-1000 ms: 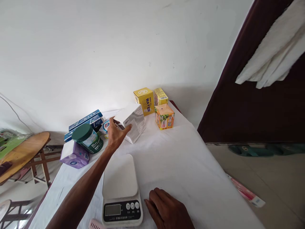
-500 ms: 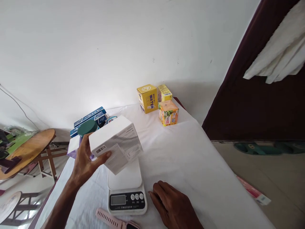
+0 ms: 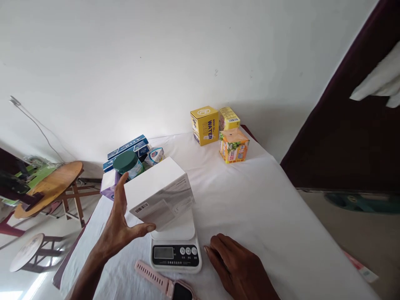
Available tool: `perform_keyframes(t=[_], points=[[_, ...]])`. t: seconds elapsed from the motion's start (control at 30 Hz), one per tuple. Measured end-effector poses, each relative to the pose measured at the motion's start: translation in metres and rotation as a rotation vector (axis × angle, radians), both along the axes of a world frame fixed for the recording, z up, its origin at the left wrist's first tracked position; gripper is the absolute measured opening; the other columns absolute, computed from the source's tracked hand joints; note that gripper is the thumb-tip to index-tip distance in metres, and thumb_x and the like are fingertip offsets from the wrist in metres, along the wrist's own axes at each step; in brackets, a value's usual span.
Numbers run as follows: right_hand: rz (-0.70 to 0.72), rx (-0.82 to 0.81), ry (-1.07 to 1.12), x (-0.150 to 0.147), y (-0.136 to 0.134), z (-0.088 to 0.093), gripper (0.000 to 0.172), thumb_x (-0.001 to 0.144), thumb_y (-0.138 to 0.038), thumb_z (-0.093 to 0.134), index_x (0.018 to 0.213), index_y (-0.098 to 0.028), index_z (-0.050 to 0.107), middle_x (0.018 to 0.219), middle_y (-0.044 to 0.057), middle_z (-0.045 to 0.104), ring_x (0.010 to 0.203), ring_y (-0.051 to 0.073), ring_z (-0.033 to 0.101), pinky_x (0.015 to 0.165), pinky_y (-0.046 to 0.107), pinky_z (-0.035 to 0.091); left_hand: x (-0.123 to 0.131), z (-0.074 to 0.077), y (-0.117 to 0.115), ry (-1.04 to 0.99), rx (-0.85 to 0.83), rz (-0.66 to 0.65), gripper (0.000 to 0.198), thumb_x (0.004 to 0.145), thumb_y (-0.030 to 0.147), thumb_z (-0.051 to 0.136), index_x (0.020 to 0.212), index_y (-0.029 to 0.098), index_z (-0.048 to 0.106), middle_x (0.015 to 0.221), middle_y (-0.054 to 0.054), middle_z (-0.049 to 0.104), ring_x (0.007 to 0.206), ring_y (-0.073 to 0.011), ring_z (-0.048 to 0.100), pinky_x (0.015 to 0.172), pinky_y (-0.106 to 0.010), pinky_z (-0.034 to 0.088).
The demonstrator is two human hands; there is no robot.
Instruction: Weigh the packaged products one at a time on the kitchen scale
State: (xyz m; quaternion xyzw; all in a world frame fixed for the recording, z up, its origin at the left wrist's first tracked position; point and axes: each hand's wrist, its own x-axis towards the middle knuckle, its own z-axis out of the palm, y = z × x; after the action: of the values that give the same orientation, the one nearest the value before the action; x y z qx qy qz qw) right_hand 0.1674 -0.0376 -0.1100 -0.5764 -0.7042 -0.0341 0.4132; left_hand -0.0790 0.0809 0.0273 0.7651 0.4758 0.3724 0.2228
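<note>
My left hand (image 3: pixel 120 227) holds a white box (image 3: pixel 159 193) with a barcode label, thumb under its near edge and fingers up its left side. The box sits low over the platform of a white kitchen scale (image 3: pixel 175 246); I cannot tell whether it rests on it. My right hand (image 3: pixel 237 271) lies palm down on the white tablecloth (image 3: pixel 250 200) just right of the scale, its fingers loosely bent and holding nothing. A pink smartwatch (image 3: pixel 165 285) lies in front of the scale.
Back left stand a green-lidded jar (image 3: pixel 128 163), blue boxes (image 3: pixel 126 146), a purple tissue pack (image 3: pixel 108 185) and a small pouch (image 3: pixel 155 155). Back right are two yellow boxes (image 3: pixel 205 125) and an orange carton (image 3: pixel 233 145). A round wooden table (image 3: pixel 50 187) stands left.
My left hand carried the white box from the back of the table down over the scale. The view shifted, and the pink watch came into sight. My right hand stayed put.
</note>
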Motion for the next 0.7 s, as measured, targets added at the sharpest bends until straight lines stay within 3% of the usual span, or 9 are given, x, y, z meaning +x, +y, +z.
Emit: perform_keyframes(t=[0.1,0.2,0.3,0.4,0.53,0.7], points=[[0.011,0.013,-0.001,0.001,0.0,-0.004,0.029,0.108,-0.023,0.038,0.08,-0.025,0.045,0.067,-0.004,0.055,0.053,0.011,0.058,0.05,0.023,0.039,0.002,-0.008,-0.002,-0.063,-0.089,-0.022,0.12,0.067,0.052,0.089,0.162,0.026,0.02,0.155,-0.019,0.045,0.137,-0.0385,0.053,0.109,-0.055,0.051],[0.035,-0.01,-0.014,0.003,-0.001,-0.009,0.027,0.108,-0.025,0.041,0.081,-0.025,0.047,0.068,-0.004,0.056,0.054,0.011,0.059,0.051,0.023,0.04,0.007,-0.013,-0.005,-0.089,-0.129,0.001,0.087,0.077,0.047,0.084,0.15,0.023,0.042,0.133,-0.014,0.064,0.12,-0.0319,0.065,0.099,-0.048,0.058],[0.055,-0.05,-0.023,0.004,-0.002,-0.013,0.026,0.108,-0.028,0.043,0.082,-0.025,0.049,0.07,-0.004,0.058,0.056,0.011,0.06,0.054,0.024,0.041,0.008,-0.017,-0.01,-0.126,-0.111,0.056,0.069,0.078,0.045,0.084,0.135,0.021,0.054,0.119,-0.01,0.071,0.105,-0.0278,0.07,0.086,-0.041,0.062],[0.048,-0.064,-0.022,0.005,-0.002,-0.015,0.028,0.108,-0.03,0.044,0.081,-0.025,0.049,0.07,-0.004,0.057,0.056,0.011,0.06,0.054,0.024,0.041,-0.007,-0.018,-0.016,-0.199,-0.124,0.136,0.068,0.075,0.044,0.086,0.131,0.019,0.056,0.114,-0.009,0.073,0.099,-0.0267,0.072,0.081,-0.039,0.063],[0.044,-0.06,-0.028,0.004,-0.002,-0.014,0.029,0.108,-0.031,0.043,0.081,-0.025,0.048,0.068,-0.004,0.055,0.053,0.01,0.056,0.053,0.024,0.039,-0.046,-0.017,-0.024,-0.278,-0.133,0.288,0.073,0.072,0.046,0.087,0.131,0.017,0.056,0.109,-0.011,0.075,0.096,-0.0288,0.074,0.08,-0.04,0.064],[0.039,0.002,-0.029,0.002,0.002,-0.012,0.03,0.109,-0.03,0.042,0.079,-0.024,0.047,0.066,-0.005,0.052,0.05,0.009,0.054,0.052,0.024,0.038,-0.075,-0.016,-0.028,-0.289,-0.036,0.533,0.072,0.069,0.046,0.088,0.128,0.016,0.059,0.102,-0.011,0.075,0.097,-0.0301,0.074,0.083,-0.041,0.065]])
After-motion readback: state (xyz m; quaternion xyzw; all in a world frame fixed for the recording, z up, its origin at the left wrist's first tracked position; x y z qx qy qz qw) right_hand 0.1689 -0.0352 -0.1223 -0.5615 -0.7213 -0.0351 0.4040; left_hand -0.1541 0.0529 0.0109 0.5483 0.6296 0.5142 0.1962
